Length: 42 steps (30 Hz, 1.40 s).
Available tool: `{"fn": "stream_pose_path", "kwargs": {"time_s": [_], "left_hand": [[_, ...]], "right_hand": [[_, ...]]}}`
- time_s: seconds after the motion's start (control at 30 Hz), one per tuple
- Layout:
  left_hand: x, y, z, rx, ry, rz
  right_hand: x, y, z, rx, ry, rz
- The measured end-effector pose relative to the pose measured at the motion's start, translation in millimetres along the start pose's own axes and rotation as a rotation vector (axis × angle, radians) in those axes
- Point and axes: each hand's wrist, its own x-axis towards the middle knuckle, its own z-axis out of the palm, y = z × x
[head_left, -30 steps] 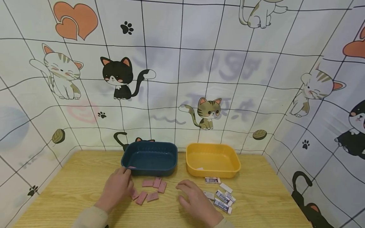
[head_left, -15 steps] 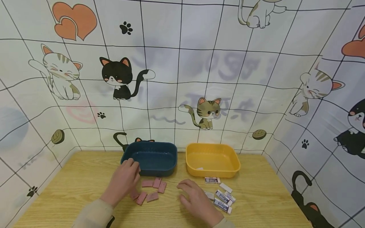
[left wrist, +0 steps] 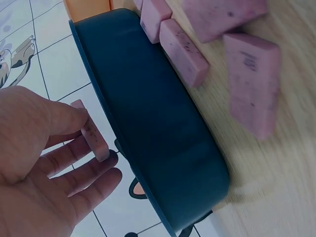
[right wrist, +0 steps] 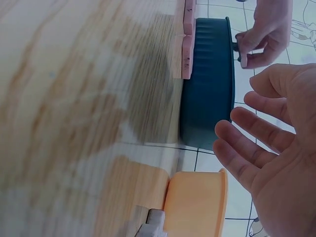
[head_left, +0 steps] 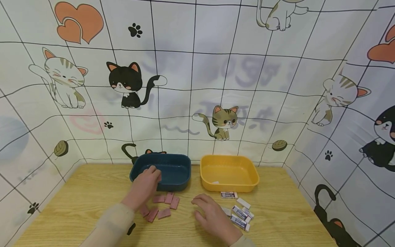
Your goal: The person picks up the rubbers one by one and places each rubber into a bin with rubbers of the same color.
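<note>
My left hand (head_left: 145, 185) is over the front left part of the dark blue bin (head_left: 179, 185). In the left wrist view it pinches a pink eraser (left wrist: 94, 136) between thumb and fingers, beside the bin's rim. Several more pink erasers (head_left: 164, 213) lie on the table in front of that bin. My right hand (head_left: 214, 218) hovers low near the middle of the table, its fingers loosely bent and holding nothing. To its right lies a group of white erasers (head_left: 240, 222), some in dark printed sleeves; the hand partly hides one of them.
A yellow bin (head_left: 229, 187) stands right of the blue one, with a small white piece (head_left: 215, 182) inside at the front. Both bins stand at the back of the wooden table (head_left: 277, 219), against a cat-patterned cloth (head_left: 176, 103).
My left hand has moved from the blue bin's front left corner rightward and farther in over the bin. The right hand has stayed in place.
</note>
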Motion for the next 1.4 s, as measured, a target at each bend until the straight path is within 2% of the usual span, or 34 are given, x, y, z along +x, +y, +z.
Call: {"fn": "stream_pose_path", "kwargs": {"time_s": [0.23,0.47,0.77,1.03,1.2,1.3,1.4], "left_hand": [[14.2,2.0,6.8,-0.029,-0.097,-0.046],[30.0,4.1,10.1,-0.077,-0.218,-0.119],[37.7,2.6,14.9,-0.109,-0.315,-0.162],[45.3,-7.4,19.9,-0.123,-0.432,-0.209],[47.9,-11.1,16.7,-0.133,-0.510,-0.240],[48.0,-11.0,12.8,-0.145,-0.525,-0.240],[46.2,-10.4,9.0,-0.148,-0.502,-0.217]], "right_hand": [[0.5,-1.1,-0.1,-0.004,0.009,-0.023],[0.1,-1.5,0.4,-0.005,-0.003,-0.018],[2.7,-4.7,-0.2,0.002,-0.072,0.014],[3.7,-6.0,0.7,-0.005,-0.054,-0.004],[3.2,-4.4,2.7,-0.010,-0.041,-0.008],[2.7,-2.0,4.5,-0.019,-0.020,-0.016],[2.2,0.1,5.5,-0.019,-0.005,-0.017]]}}
